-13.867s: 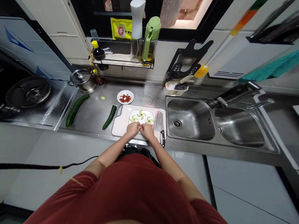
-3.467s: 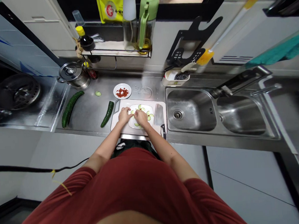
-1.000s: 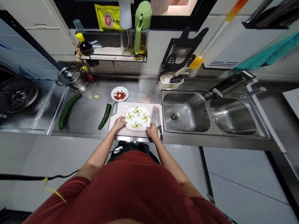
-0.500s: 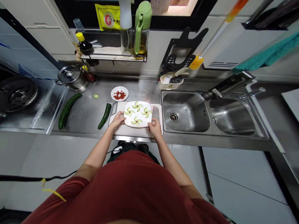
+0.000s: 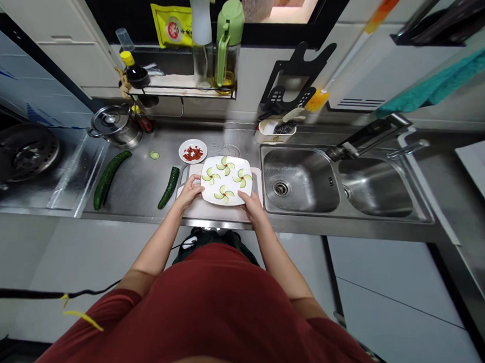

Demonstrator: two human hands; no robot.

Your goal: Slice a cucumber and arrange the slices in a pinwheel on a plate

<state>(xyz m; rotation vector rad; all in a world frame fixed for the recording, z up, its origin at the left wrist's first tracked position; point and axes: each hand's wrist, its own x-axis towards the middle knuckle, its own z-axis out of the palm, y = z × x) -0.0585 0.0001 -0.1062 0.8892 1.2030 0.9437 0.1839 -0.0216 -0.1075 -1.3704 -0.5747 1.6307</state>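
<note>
A white squarish plate (image 5: 235, 195) is held between my two hands above the pale cutting board (image 5: 199, 212). On it lie several pinwheels of thin cucumber slices (image 5: 225, 166) with small red centres. My left hand (image 5: 189, 192) grips the plate's left edge, and my right hand (image 5: 252, 207) grips its lower right corner, thumb on the rim. Fingers under the plate are hidden. Left of the board rests a cut cucumber (image 5: 169, 187). Behind it stands a small white dish (image 5: 181, 154) of red bits (image 5: 193, 153).
A longer cucumber (image 5: 110, 178) and a cucumber end piece (image 5: 154, 154) lie on the steel counter at left. A lidded pot (image 5: 115, 128) stands behind them. To the right is a double sink (image 5: 303, 181) with a faucet (image 5: 370, 137). A bottle shelf (image 5: 180, 86) hangs above.
The plate has risen off the cutting board toward me and shifted slightly right, both hands moving with it. The arrangement on it looks the same.
</note>
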